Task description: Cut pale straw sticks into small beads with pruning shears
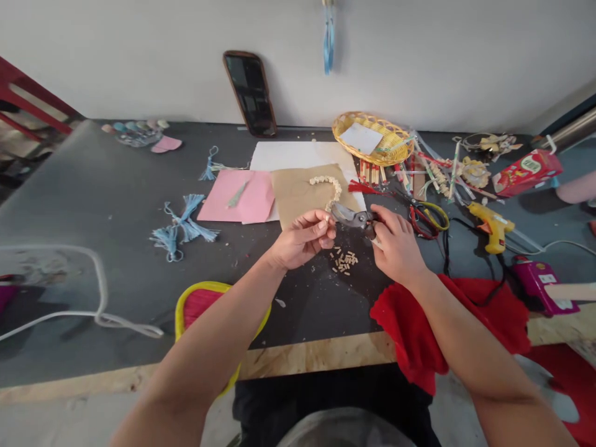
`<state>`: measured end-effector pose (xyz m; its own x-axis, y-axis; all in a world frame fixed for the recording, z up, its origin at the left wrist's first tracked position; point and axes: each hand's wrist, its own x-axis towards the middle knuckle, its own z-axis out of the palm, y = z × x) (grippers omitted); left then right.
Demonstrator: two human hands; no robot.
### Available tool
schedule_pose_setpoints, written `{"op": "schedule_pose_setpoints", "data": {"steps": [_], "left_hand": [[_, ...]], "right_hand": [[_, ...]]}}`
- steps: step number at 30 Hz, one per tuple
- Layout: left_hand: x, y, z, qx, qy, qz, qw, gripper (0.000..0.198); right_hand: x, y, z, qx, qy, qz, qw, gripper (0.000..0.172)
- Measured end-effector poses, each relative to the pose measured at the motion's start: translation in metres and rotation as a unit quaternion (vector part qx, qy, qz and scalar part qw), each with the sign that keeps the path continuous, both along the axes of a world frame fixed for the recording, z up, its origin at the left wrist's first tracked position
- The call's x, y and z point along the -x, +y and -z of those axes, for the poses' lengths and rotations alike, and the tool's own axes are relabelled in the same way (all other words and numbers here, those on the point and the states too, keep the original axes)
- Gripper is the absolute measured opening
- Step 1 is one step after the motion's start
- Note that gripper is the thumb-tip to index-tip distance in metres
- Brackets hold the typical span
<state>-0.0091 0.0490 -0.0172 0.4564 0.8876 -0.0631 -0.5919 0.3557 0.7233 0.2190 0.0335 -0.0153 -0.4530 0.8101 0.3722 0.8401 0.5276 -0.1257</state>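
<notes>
A small pale piece point(329, 227), mostly hidden by the fingertips that pinch it, is held at the mouth of a pair of hand cutters point(352, 217) just above the dark surface point(116, 186). The left hand point(302, 241) has its fingers closed tight on the piece. The right hand point(397, 247) is wrapped around the cutters' handles, its fingers curled shut. Whether the blades have met cannot be made out.

Judging by the heap of short cut bits point(344, 261) directly below, the work in hand appears to be snipping a thin stick into short lengths. Any further cut would call for the piece to sit squarely between the blades, with the fingertips clear.

Just behind the hands lies a brown paper sheet point(291, 198) carrying a curved row of similar bits point(327, 182), with pink paper point(235, 198) beside it. A red cloth point(419, 335) lies under the right wrist. To the right are scissors point(431, 217), a yellow glue gun point(490, 226) and a woven basket point(395, 146). Blue tassels point(184, 226) lie well to the left.
</notes>
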Motion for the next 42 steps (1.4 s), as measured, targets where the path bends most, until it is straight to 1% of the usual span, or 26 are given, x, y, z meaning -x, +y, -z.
{"op": "schedule_pose_setpoints", "data": {"steps": [3,8,15,19,26,31,36,42], "left_hand": [[-0.002,0.001,0.002,-0.011,0.001,-0.005,1.0,0.015],[-0.003,0.002,0.008,-0.014,0.012,-0.042,0.999,0.019],[-0.001,0.001,0.004,-0.038,0.053,-0.027,0.998,0.014],[-0.001,0.001,0.003,-0.043,0.064,-0.03,0.997,0.014],[0.0,0.001,0.002,-0.049,0.1,-0.038,0.993,0.017],[0.0,0.0,0.0,-0.044,0.12,-0.022,0.992,0.021],[0.0,0.0,-0.001,-0.039,0.107,-0.011,0.993,0.023],[0.001,0.001,0.0,-0.022,0.08,0.001,0.997,0.021]], "right_hand": [[0.0,-0.001,-0.004,-0.023,-0.015,-0.01,1.0,0.021],[0.002,-0.004,-0.009,-0.071,-0.044,-0.01,0.996,0.018],[0.002,-0.004,-0.009,-0.062,-0.053,-0.002,0.997,0.018],[0.0,-0.004,-0.009,-0.066,-0.059,-0.003,0.996,0.019],[-0.001,-0.005,-0.013,-0.029,-0.059,-0.012,0.998,0.018],[-0.003,-0.004,-0.015,0.008,-0.065,-0.02,0.998,0.016],[-0.004,-0.003,-0.012,0.024,-0.067,-0.026,0.997,0.02],[-0.003,-0.002,-0.008,0.033,-0.068,-0.042,0.996,0.019]]}}
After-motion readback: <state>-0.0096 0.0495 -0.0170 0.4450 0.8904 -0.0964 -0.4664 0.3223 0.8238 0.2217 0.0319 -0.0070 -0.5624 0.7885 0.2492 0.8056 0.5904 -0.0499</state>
